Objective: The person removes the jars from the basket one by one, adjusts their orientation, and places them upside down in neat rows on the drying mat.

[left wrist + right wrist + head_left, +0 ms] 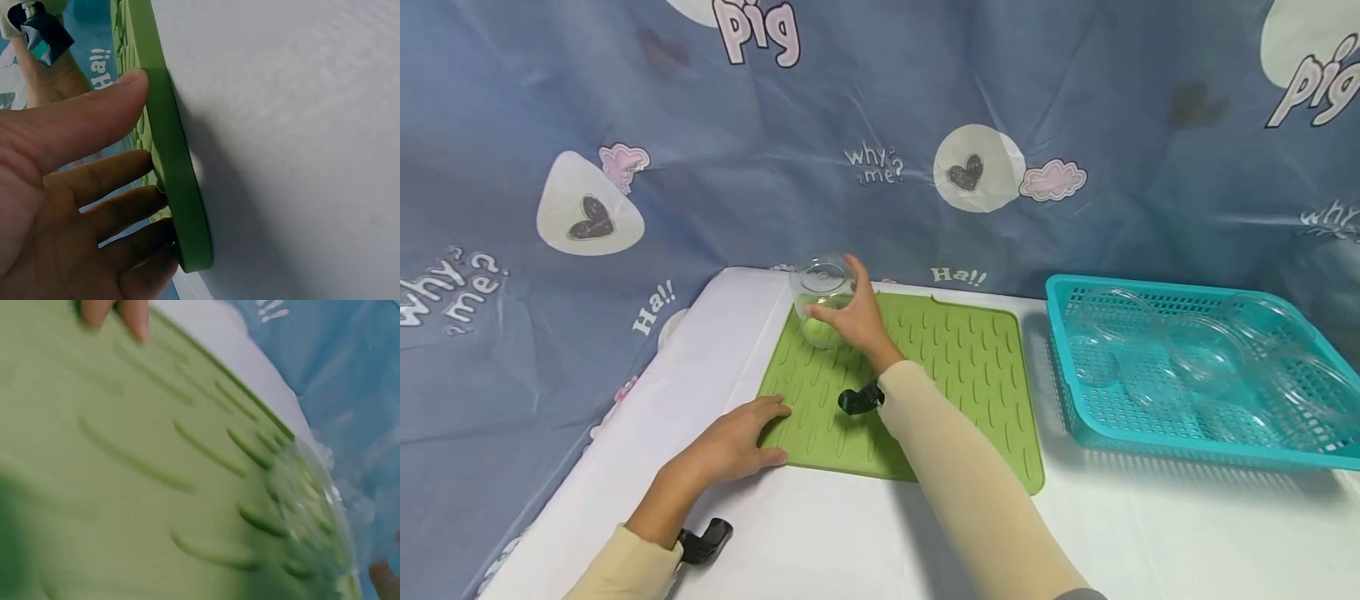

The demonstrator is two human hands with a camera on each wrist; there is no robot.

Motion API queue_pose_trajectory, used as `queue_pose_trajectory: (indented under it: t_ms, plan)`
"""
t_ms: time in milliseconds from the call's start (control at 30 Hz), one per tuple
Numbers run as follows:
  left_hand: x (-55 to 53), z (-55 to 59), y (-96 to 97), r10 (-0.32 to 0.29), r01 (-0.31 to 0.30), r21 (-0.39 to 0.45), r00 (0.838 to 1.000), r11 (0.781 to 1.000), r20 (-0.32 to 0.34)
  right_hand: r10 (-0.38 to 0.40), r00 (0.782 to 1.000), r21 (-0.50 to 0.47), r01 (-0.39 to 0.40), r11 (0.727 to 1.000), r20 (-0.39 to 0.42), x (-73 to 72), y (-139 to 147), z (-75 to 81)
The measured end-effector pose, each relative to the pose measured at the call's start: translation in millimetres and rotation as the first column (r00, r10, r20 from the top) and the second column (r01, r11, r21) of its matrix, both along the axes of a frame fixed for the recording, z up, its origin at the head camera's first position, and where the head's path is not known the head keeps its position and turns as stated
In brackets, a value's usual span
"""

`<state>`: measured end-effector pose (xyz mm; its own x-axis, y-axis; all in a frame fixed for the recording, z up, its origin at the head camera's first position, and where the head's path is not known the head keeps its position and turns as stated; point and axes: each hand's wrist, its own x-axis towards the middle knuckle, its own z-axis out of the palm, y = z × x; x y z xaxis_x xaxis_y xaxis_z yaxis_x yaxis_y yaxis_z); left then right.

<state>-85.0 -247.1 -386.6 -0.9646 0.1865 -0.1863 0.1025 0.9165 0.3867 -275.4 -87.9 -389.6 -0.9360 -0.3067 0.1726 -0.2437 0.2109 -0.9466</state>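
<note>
A clear round container (822, 329) stands at the back left corner of a green ridged mat (970, 358). My right hand (852, 317) holds its side between thumb and fingers. In the right wrist view the container (312, 512) is blurred, and only a fingertip of that hand shows at the edge. My left hand (733, 442) lies at the front left corner of the mat, fingers spread. The left wrist view shows its thumb (115, 106) and fingertips touching the mat's edge (178, 187).
A turquoise basket (1075, 417) to the right of the mat holds several clear round containers (1206, 350). White cloth (820, 533) covers the table. A blue printed sheet (880, 225) hangs behind and along the left.
</note>
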Motion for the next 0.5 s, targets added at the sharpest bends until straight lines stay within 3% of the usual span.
queue_pose_trajectory:
  t_ms: [200, 500]
  plan:
    - [0.8, -1.8, 3.9, -0.003, 0.003, 0.0, 1.0, 1.0, 0.008, -0.022, 0.999, -0.136, 0.028, 0.99, 0.047, 6.0, -4, -16.7]
    - [0.0, -2.1, 1.6, -0.026, 0.026, -0.017, 1.0, 1.0, -0.005, -0.017, 1.0, -0.145, 0.017, 0.989, 0.006, 5.3, -7, -20.3]
